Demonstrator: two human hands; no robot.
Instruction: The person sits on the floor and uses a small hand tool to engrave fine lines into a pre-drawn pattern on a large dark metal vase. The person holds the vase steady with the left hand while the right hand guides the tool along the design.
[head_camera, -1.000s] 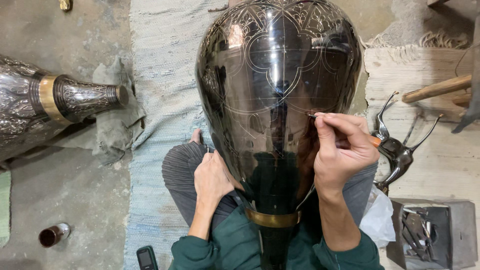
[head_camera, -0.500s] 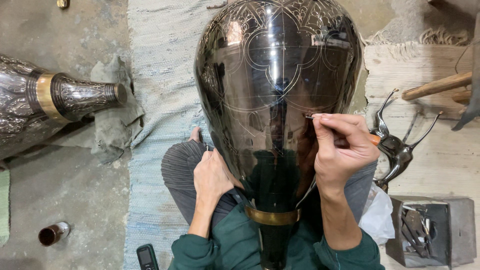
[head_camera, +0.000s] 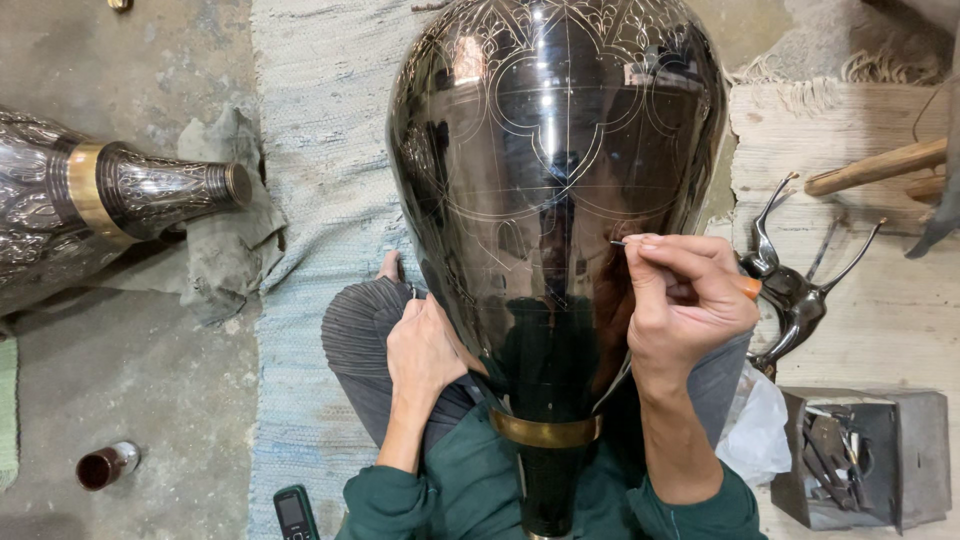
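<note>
- The large dark metal vase (head_camera: 555, 200) lies across the person's lap, neck toward the body, brass collar (head_camera: 545, 430) just above the green sleeves, wide belly pointing away over the woven floor mat (head_camera: 310, 150).
- I judge the vase heavy and rigid: thick metal, big body. The polished surface mirrors everything and looks slippery; fine engraved lines on it would mar under a careless grip.
- Best hold, in my judgement, is at the narrow neck near the collar, or cradled under the belly against the legs, as it rests now.
- The left hand (head_camera: 422, 350) is loosely curled against the lower left flank of the vase, touching it and steadying it. Whether it holds anything small, I cannot tell.
- The right hand (head_camera: 690, 300) is closed in a pinch on a thin engraving tool (head_camera: 625, 243) with an orange end showing behind the knuckles. The metal tip meets the vase surface right of centre.
- Nearby: a second engraved vase (head_camera: 90, 210) lies on a grey cloth on the floor at left; a small brown bottle (head_camera: 105, 465) and a mobile phone (head_camera: 295, 512) lie on the floor; a metal deer figurine (head_camera: 790, 290) and a tool box (head_camera: 860, 455) sit at right.
</note>
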